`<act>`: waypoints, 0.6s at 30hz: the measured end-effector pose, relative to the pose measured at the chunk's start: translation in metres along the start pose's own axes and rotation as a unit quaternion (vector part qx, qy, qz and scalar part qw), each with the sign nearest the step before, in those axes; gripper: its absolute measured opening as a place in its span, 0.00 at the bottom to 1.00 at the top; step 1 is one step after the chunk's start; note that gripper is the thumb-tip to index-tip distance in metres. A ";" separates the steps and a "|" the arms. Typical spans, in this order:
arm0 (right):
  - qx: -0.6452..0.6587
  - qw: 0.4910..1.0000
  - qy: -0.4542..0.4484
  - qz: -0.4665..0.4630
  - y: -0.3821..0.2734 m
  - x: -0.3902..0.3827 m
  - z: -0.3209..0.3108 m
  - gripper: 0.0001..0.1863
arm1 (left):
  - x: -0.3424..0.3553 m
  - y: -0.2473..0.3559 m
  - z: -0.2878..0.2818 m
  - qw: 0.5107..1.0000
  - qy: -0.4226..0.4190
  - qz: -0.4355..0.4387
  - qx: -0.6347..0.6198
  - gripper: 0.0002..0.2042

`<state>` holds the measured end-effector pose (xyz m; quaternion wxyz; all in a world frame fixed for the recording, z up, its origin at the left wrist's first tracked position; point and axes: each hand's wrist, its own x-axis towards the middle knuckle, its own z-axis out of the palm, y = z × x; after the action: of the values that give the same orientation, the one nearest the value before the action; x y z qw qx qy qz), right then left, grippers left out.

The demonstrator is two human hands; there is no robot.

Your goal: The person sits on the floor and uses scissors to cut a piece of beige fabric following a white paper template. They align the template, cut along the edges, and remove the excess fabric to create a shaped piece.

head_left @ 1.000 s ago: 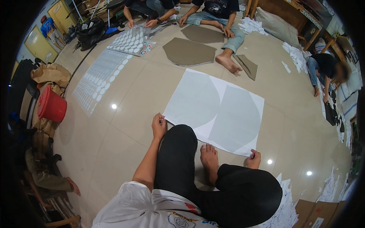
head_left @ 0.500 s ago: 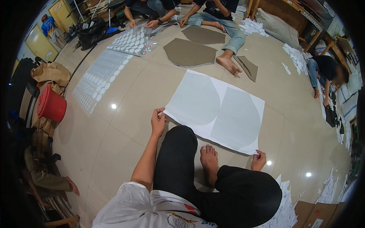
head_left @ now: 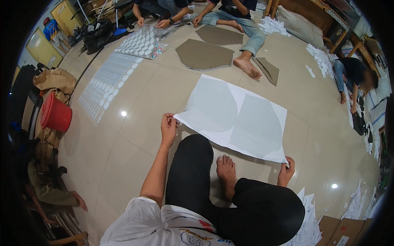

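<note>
A large white paper sheet with two pale grey-blue shapes on it lies in front of my knees, its near edge lifted slightly off the floor. My left hand pinches its near-left corner beside my raised left knee. My right hand grips the near-right corner, out beyond my bare foot.
Brown cut pieces lie ahead, near co-workers. Left are sticker sheets, paper bags, a red bucket and another person's foot. Right are a crouched person, paper scraps and cardboard.
Both my hands have moved up the picture, the right one also outward to the right. The sheet's near edge has risen and bowed with them.
</note>
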<state>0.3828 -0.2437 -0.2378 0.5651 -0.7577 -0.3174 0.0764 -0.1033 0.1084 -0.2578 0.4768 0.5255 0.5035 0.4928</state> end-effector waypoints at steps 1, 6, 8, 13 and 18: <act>0.018 1.000 -0.005 0.023 -0.005 0.001 -0.001 0.13 | -0.001 0.002 0.000 1.000 -0.002 0.003 0.004 0.06; 0.054 0.998 -0.025 0.034 -0.013 0.007 -0.014 0.13 | -0.004 0.015 0.005 0.994 0.034 0.054 0.084 0.06; 0.040 0.999 -0.019 0.028 -0.011 0.011 -0.020 0.13 | -0.006 0.022 0.010 0.995 0.030 0.067 0.061 0.06; 0.076 0.996 0.003 0.045 -0.017 0.012 -0.020 0.13 | -0.010 0.033 0.012 0.996 0.006 0.086 0.017 0.06; 0.105 0.993 0.023 0.048 -0.027 0.009 -0.016 0.12 | -0.011 0.037 0.009 0.996 -0.010 0.091 -0.012 0.05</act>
<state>0.3870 -0.2477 -0.2055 0.6443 -0.7101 -0.2577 0.1195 -0.0918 0.0962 -0.2220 0.4414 0.5682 0.4427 0.5350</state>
